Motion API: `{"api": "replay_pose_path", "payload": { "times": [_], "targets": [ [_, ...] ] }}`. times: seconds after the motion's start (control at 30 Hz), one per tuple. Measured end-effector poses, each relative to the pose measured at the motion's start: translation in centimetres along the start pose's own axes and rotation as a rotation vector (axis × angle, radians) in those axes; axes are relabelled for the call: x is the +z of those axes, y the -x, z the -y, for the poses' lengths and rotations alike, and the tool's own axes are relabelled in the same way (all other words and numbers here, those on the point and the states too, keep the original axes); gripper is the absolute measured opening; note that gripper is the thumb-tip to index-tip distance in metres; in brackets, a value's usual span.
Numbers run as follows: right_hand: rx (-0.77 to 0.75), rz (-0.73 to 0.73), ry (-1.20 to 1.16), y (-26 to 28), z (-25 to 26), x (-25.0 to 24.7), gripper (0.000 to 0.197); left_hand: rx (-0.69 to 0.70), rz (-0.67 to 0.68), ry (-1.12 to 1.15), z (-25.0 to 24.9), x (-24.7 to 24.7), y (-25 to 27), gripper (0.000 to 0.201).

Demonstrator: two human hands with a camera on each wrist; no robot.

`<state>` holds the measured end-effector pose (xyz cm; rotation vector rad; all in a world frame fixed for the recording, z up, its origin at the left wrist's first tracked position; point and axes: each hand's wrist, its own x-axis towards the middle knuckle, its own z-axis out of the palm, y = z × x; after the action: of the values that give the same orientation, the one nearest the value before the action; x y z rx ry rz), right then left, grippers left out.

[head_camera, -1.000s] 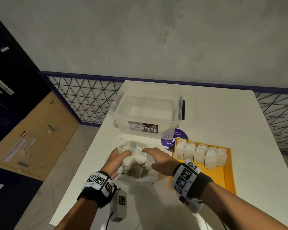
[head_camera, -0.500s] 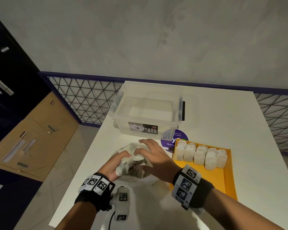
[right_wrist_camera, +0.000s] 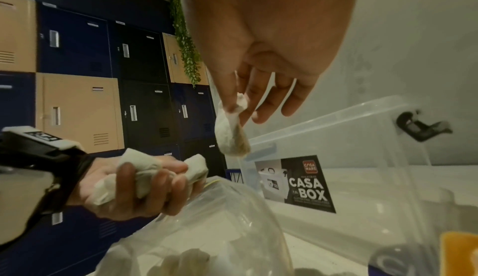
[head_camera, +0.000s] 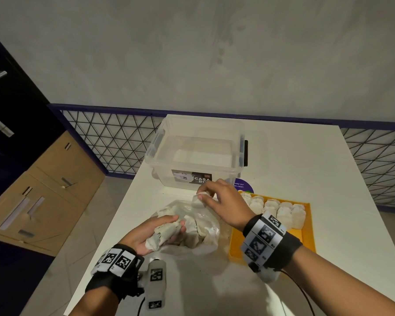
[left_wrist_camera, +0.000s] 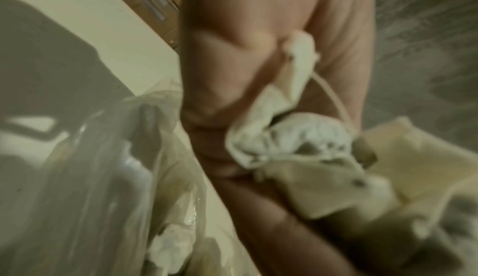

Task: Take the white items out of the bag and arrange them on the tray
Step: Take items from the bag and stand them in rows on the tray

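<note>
Right hand (right_wrist_camera: 258, 88) pinches one white pouch (right_wrist_camera: 231, 135) by its top, long axis hanging vertical above the clear bag (head_camera: 192, 226) at frame centre; left hand (head_camera: 151, 233) grips bunched pouches (head_camera: 163, 233). White table (head_camera: 306, 169), orange tray (head_camera: 306, 238) at right. Lockers (right_wrist_camera: 77, 96) show fully only in the right-wrist view.

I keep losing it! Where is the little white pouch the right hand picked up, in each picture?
Head: the little white pouch hangs from the right hand, centre, above the plastic bag.
Left wrist: not in view.
Right wrist: centre, dangling.
Shared landmark: the plastic bag.
</note>
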<state>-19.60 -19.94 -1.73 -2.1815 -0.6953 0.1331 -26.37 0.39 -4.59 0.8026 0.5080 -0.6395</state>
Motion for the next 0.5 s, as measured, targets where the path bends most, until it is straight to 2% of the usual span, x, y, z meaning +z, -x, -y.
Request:
{"api": "replay_pose_path", "payload": {
  "times": [0.13,0.23,0.27,0.43,0.5],
  "targets": [
    [-0.017,0.042,0.073,0.1,0.0,-0.4,0.016,-0.034,-0.003,-0.067,-0.8,0.5,1.1,0.058],
    [0.038,0.074,0.079,0.5,-0.2,-0.8,0.017,-0.049,-0.017,-0.095,-0.9,1.3,1.5,0.026],
    [0.061,0.089,0.083,0.6,-0.4,-1.0,0.017,-0.049,-0.012,-0.088,-0.9,1.5,1.4,0.023],
    [0.200,0.091,0.091,1.8,-2.4,-4.1,0.015,-0.044,0.028,-0.055,-0.8,2.5,0.9,0.044],
    [0.272,0.058,0.099,2.8,-3.7,-6.3,0.014,-0.044,0.005,-0.069,-0.7,3.2,0.5,0.045]
  ]
}}
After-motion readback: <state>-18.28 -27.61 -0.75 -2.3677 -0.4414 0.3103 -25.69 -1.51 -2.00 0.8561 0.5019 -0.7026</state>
